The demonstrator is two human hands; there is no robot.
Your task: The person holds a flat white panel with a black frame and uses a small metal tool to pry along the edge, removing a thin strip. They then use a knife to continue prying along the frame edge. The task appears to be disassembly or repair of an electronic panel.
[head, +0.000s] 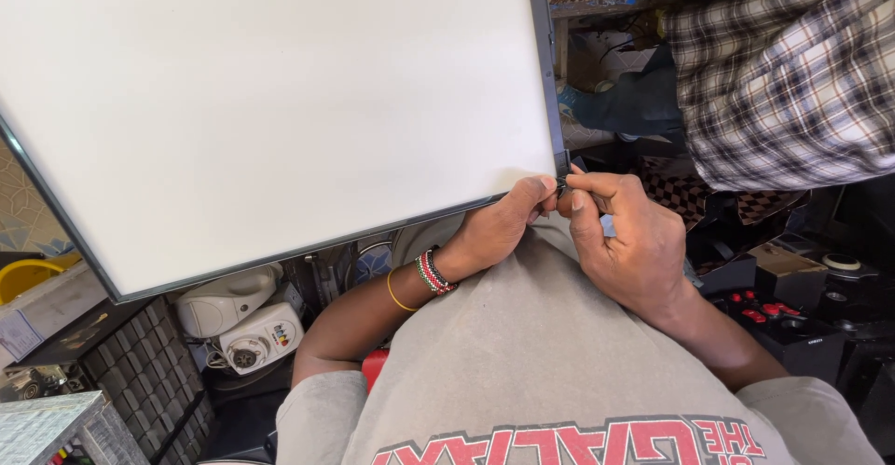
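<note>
White and blank, the big flat panel (270, 111) fills most of my view, rimmed by a thin dark frame (548, 64). It lies tilted across my lap: its long axis runs from the lower left, where one corner hangs over the clutter, up and rightward to the near right corner at my fingers. The lower edge slants just above my grey shirt (522, 353), and the right edge runs almost straight up out of view. Both my hands meet at that near right corner. My left hand (499, 227), with beaded and yellow bands at the wrist, has its fingers curled and pressed against the frame's bottom edge. My right hand (629, 237) pinches thumb and forefinger tight on a small dark piece (562, 185) at the corner itself; I cannot tell whether it is a clip or part of the frame. Room to move is scant. A person in a checked shirt (783, 83) stands just right of the panel's edge. Below left, under the panel, sit a white speaker (247, 321) and a dark grille (140, 372); to my right lies a black box with red buttons (774, 321). Only the space over my lap is free.
</note>
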